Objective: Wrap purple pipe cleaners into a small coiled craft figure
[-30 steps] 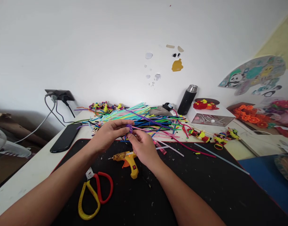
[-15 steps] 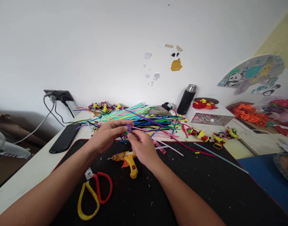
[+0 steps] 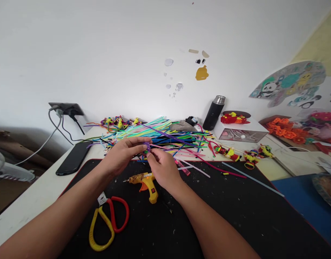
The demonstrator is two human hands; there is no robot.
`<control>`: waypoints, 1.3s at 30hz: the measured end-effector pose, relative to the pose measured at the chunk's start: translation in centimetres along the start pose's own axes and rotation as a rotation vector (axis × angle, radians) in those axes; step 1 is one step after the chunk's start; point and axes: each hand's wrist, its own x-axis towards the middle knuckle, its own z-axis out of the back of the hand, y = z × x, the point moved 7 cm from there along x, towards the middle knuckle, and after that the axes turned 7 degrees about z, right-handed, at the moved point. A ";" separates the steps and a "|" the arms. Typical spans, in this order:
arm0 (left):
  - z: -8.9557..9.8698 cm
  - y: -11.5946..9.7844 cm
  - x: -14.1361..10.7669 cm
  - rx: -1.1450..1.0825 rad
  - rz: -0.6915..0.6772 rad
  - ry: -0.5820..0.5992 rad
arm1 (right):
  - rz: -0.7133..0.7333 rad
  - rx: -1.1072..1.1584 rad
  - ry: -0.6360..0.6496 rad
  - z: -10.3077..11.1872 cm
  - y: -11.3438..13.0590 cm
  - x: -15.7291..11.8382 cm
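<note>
Both hands meet above the far edge of the black mat [image 3: 230,212], pinching one small purple pipe-cleaner piece [image 3: 147,146] with some green on it. My left hand [image 3: 124,153] grips it from the left with thumb and fingers, and my right hand [image 3: 165,171] holds it from the lower right. Fingers cover much of the piece, so its full shape is hidden. Just below the hands a yellow hot glue gun [image 3: 149,183] lies on its side, nozzle to the left. Scissors [image 3: 108,219] with one yellow and one red handle rest nearer, partly beneath my left forearm.
Behind the hands spreads a pile of coloured pipe cleaners [image 3: 162,131]. A phone [image 3: 73,158] lies at the left. At the right stand a black flask [image 3: 214,113], a white box [image 3: 242,133] and small pipe-cleaner figures [image 3: 251,158]. A translucent glue stick [image 3: 253,179] crosses the mat.
The view has shifted very slightly. Both hands keep the purple piece in nearly the same place, and nothing else has visibly moved.
</note>
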 end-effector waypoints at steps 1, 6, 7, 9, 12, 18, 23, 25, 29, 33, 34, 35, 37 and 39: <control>0.0 0.0 0.0 0.004 0.000 -0.003 | 0.002 -0.013 0.003 0.0 0.0 0.0; -0.2 -0.1 -0.1 0.001 0.010 -0.020 | -0.006 -0.034 0.002 0.0 -0.2 -0.1; -0.2 -0.1 -0.1 0.001 0.006 -0.025 | -0.010 -0.033 0.000 0.0 -0.2 -0.1; -0.2 -0.1 -0.2 -0.006 0.005 -0.028 | -0.017 -0.023 -0.003 -0.1 -0.3 -0.1; -0.2 0.1 -0.1 -0.042 0.020 -0.014 | -0.019 -0.004 -0.012 0.0 -0.3 -0.1; 0.1 0.1 -0.1 -0.081 0.020 0.017 | 0.000 -0.020 -0.036 0.3 0.0 -0.1; 0.2 -0.4 -0.3 0.009 -0.008 0.017 | 0.036 -0.105 -0.032 0.3 0.2 -0.2; 0.1 -0.4 -0.3 0.035 -0.005 0.020 | 0.055 -0.166 -0.020 0.2 0.4 -0.2; 0.1 -0.2 -0.2 0.050 0.008 0.022 | 0.087 -0.243 -0.012 0.1 0.7 -0.3; 0.1 0.1 0.0 0.019 0.020 0.033 | 0.086 -0.256 0.004 0.1 0.7 -0.2; 0.2 0.2 0.0 0.013 0.028 0.044 | 0.085 -0.264 0.009 0.1 0.7 -0.2; 0.2 0.2 0.0 0.011 0.037 0.055 | 0.085 -0.271 0.014 0.1 0.8 -0.2; 0.3 0.1 0.0 0.025 0.052 0.070 | 0.089 -0.285 0.023 0.1 0.9 -0.2; 0.3 -0.1 -0.1 0.054 0.060 0.087 | 0.101 -0.296 0.028 0.0 1.0 -0.2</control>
